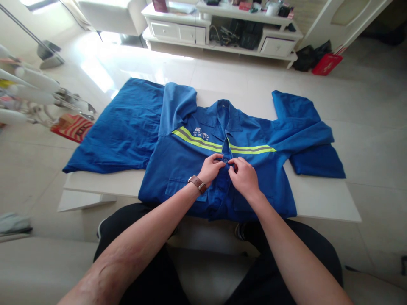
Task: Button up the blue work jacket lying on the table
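A blue work jacket with a yellow and grey reflective stripe lies front up on a low white table, its collar away from me. Below the stripe, my left hand pinches the front edge beside a round button. My right hand pinches the front edge on the button's other side, fingertips close to the left ones. The front is open above the hands, up to the collar. More folded blue cloth lies at the left, and another blue piece lies under the right sleeve.
White thread cones and a red patterned bag stand at the left. A white cabinet is at the back, with a red bag on the floor to its right. My knees are against the table's near side.
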{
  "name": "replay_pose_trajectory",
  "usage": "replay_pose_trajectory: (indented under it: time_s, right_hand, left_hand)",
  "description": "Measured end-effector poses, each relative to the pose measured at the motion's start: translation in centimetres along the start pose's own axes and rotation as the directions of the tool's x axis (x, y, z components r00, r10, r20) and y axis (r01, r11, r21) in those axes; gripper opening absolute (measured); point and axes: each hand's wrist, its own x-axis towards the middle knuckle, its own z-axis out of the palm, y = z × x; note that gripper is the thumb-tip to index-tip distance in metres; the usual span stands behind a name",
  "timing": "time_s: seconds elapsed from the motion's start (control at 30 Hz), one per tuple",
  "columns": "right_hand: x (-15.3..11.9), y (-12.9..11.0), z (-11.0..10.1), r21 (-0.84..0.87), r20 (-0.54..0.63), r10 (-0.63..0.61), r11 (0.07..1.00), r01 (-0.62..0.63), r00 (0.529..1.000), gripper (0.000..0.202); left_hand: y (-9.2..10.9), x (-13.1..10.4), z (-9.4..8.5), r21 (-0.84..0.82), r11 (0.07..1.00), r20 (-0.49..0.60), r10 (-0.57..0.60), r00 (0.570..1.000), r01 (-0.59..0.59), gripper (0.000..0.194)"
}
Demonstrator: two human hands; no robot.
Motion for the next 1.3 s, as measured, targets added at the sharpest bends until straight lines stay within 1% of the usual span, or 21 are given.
replay_pose_trajectory:
  time_s: [0.1,0.2,0.27,0.4,0.5,0.63,0.8,0.93,1.03,1.13,1.2,1.3]
  right_hand:
    - [-0.1,0.0,0.0,-0.009,0.015,0.005,1.0,-0.005,1.0,0.021]
    - [0.0,-0.1,0.1,-0.029,0.029,0.011,1.0,-0.01,1.0,0.023]
    - [0.0,-0.2,0.1,-0.043,0.031,0.016,0.999,-0.014,0.999,0.024]
    - [0.0,-0.2,0.1,-0.048,0.033,0.018,0.999,-0.017,0.999,0.026]
    - [0.0,-0.2,0.0,-0.045,0.04,0.021,0.999,-0.019,0.999,0.027]
    - [-0.1,-0.3,-0.1,-0.06,0.054,0.021,0.998,-0.017,0.998,0.028]
    - [-0.1,-0.2,-0.2,-0.063,0.055,0.008,0.998,-0.005,0.998,0.029]
    - [-0.1,-0.2,-0.4,-0.056,0.059,0.011,0.998,-0.008,0.998,0.029]
    - [-0.1,-0.2,-0.4,-0.055,0.06,0.009,0.998,-0.006,0.998,0.029]
    - [-0.1,0.0,-0.4,-0.06,0.056,0.012,0.998,-0.009,0.998,0.028]
    - [-0.2,0.0,-0.3,-0.067,0.046,0.023,0.998,-0.02,0.999,0.028]
    - [-0.2,0.1,-0.4,-0.07,0.022,0.043,0.997,-0.041,0.999,0.029]
  left_hand:
    - [0.0,0.0,0.2,0.015,1.0,-0.043,-0.016,0.999,0.016,0.022]
    - [-0.3,0.1,0.3,-0.019,0.999,-0.116,-0.04,0.992,0.038,0.021]
    - [-0.6,0.2,0.3,-0.042,0.998,-0.141,-0.053,0.989,0.048,0.02]
    - [-0.9,0.3,0.3,-0.087,0.995,-0.126,-0.058,0.99,0.047,0.023]
    - [-0.9,0.3,0.2,-0.123,0.99,-0.119,-0.086,0.989,0.071,0.026]
    - [-1.0,0.3,0.3,-0.167,0.984,-0.132,-0.091,0.987,0.068,0.023]
    - [-1.1,0.4,0.5,-0.129,0.992,-0.141,-0.035,0.989,0.017,0.019]
    - [-1.3,0.3,0.4,-0.132,0.991,-0.148,-0.005,0.989,-0.014,0.02]
    - [-1.4,0.2,0.4,-0.143,0.99,-0.14,-0.011,0.99,-0.009,0.024]
    - [-1.4,0.1,0.4,-0.145,0.989,-0.105,-0.024,0.994,0.009,0.027]
    - [-1.3,0.1,0.3,-0.117,0.993,-0.094,-0.012,0.995,0.001,0.027]
    - [-1.2,0.4,0.3,-0.01,0.999,-0.091,0.049,0.995,-0.05,0.023]
